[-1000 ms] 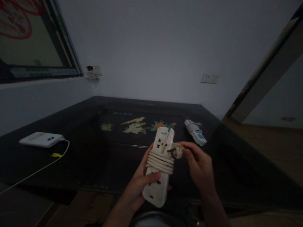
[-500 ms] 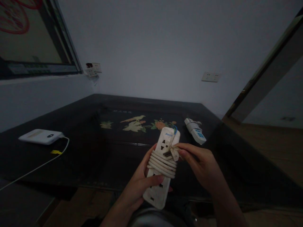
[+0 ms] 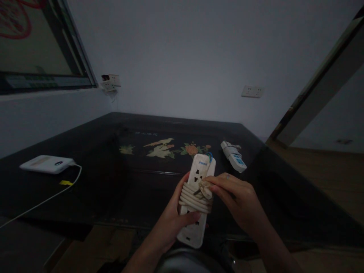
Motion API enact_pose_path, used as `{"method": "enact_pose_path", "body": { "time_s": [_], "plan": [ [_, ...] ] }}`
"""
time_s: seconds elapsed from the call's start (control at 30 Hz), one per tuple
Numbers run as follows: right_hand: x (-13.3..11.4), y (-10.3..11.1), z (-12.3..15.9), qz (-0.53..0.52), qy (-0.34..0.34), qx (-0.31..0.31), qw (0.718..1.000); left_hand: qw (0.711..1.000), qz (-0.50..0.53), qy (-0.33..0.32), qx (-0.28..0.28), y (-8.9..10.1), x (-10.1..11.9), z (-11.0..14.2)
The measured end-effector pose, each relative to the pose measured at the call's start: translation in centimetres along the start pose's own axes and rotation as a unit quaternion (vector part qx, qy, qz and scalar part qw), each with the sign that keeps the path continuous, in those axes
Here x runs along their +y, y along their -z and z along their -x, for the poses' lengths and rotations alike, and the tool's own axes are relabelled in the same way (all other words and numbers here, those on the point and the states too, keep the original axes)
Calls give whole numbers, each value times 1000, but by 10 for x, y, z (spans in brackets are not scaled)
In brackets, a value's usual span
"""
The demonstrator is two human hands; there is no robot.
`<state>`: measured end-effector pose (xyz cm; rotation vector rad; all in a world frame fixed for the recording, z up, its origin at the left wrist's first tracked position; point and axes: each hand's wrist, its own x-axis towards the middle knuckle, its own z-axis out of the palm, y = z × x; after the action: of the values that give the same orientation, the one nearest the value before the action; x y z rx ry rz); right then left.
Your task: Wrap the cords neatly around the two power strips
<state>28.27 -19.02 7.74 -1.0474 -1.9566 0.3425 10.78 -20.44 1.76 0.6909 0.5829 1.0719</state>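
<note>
A white power strip [image 3: 196, 231] with blue lettering is tilted in front of me above the near part of the table. Its cord [image 3: 195, 200] is wound in several turns around its middle. My left hand [image 3: 179, 216] wraps the strip from the left, thumb across the front just below the coils. The fingers of my right hand [image 3: 233, 193] pinch the plug [image 3: 206, 189], which lies over the upper coils with its prongs pointing left. Blue and green wires [image 3: 209, 156] show at the strip's top edge.
A second power strip [image 3: 233, 156] with its cord wound up lies on the dark table [image 3: 93, 151], farther right. At left lies a white power bank-like device [image 3: 47, 163] with a cable [image 3: 51, 197] and a yellow tag [image 3: 66, 182]. Wall sockets [image 3: 252, 91] are behind.
The strip has turned slightly more upright, its lower end shifting right. My right hand has moved the plug a little down and left against the coils.
</note>
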Motion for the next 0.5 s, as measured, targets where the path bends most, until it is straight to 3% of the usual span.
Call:
{"method": "enact_pose_path", "body": {
  "time_s": [0.17, 0.37, 0.5],
  "plan": [
    [2, -12, -2, -24, -10, 89, 996, 1000, 1, 11, 7, 1, 0, -1],
    [6, -29, -7, -98, -56, 136, 984, 1000, 4, 4, 27, 5, -1, -3],
    [9, -30, -11, -99, -45, 123, 986, 1000, -2, 3, 21, 7, 0, -6]
  ]
}}
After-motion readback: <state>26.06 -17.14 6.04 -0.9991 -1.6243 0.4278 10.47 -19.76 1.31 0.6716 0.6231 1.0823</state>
